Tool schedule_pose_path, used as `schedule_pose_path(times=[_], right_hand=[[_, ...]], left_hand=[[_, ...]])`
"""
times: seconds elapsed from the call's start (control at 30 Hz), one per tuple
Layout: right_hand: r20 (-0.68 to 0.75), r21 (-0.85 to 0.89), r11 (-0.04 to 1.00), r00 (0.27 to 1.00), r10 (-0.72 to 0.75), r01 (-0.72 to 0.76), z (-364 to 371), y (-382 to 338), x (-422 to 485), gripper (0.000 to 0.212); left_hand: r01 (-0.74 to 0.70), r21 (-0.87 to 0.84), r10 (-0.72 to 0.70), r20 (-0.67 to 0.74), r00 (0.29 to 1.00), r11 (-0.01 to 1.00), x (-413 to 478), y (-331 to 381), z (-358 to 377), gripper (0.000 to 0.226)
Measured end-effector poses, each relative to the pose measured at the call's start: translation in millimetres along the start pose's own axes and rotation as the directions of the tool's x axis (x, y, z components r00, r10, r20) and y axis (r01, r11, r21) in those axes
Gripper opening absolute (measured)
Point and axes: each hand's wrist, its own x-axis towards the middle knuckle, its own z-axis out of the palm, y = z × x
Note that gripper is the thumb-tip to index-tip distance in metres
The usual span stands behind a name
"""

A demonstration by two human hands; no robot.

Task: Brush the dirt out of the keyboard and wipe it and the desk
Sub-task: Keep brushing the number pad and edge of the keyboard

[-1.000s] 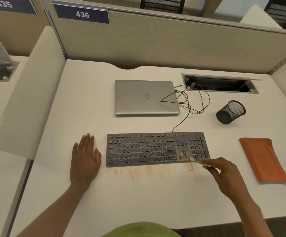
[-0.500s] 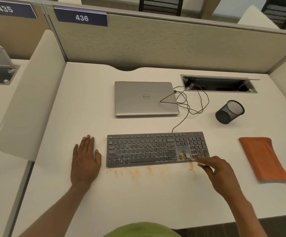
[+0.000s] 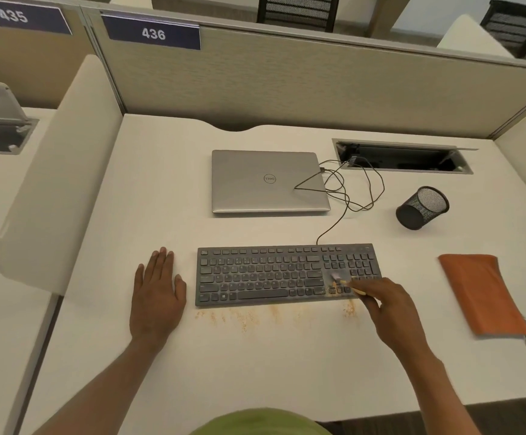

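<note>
A dark grey keyboard [image 3: 265, 274] lies flat on the white desk [image 3: 255, 365]. Orange-brown crumbs [image 3: 249, 318] are strewn along its front edge, and some sit on the arrow keys. My right hand [image 3: 387, 306] grips a small brush [image 3: 341, 281] with a pale yellow handle, its bristles on the keys above the arrow keys. My left hand [image 3: 158, 293] rests flat on the desk just left of the keyboard, fingers straight. An orange cloth [image 3: 481, 293] lies on the desk to the right of the keyboard.
A closed silver laptop [image 3: 268, 182] sits behind the keyboard with a tangle of black cable [image 3: 349, 189] at its right side. A black mesh pen cup [image 3: 422, 208] lies tipped over. An open cable hatch [image 3: 403, 157] is at the back right. Partition panels [image 3: 287, 83] enclose the desk.
My right hand has moved the brush up and slightly left, from the keyboard's front edge at the arrow keys to the keys above them. My left hand stays flat in place.
</note>
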Motion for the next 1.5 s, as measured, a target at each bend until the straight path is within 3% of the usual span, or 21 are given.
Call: schedule_pose_path(times=[0.23,0.47,0.57,0.8,1.13,1.4,1.5], right_hand=[[0.129,-0.034,0.999,0.991,0.029,-0.025,-10.8,12.3,-15.9,0.034],[-0.014,0.085,0.996,1.0,0.016,-0.015,-10.6,0.9,-3.0,0.037],[-0.022,0.049,0.999,1.0,0.0,0.001,-2.3,-1.8,-0.6,0.036],[0.138,0.005,1.0,0.99,-0.025,0.025,-5.1,7.1,-17.6,0.035],[-0.026,0.095,0.995,1.0,0.006,-0.003,5.0,-7.4,0.6,0.036],[0.129,0.0,0.998,0.99,-0.06,0.06,2.2,-12.8,-17.9,0.028],[0.121,0.004,0.999,0.992,-0.045,0.045,-3.6,-12.7,-22.6,0.025]], left_hand=[[-0.005,0.005,0.006,-0.01,1.0,1.0,0.2,-1.2,0.9,0.065],[-0.004,-0.001,0.004,-0.009,1.0,1.0,-0.2,0.1,0.2,0.066],[-0.007,-0.001,0.007,-0.008,1.0,1.0,0.1,-0.1,-0.5,0.065],[-0.013,0.003,0.013,-0.019,1.0,1.0,0.7,-0.1,0.7,0.064],[-0.002,0.014,0.002,0.003,1.0,1.0,-0.3,-0.2,-0.4,0.065],[-0.004,0.011,0.004,-0.004,1.0,1.0,0.4,-0.2,0.0,0.065],[-0.005,0.016,0.005,-0.004,1.0,1.0,0.6,-1.5,0.4,0.065]])
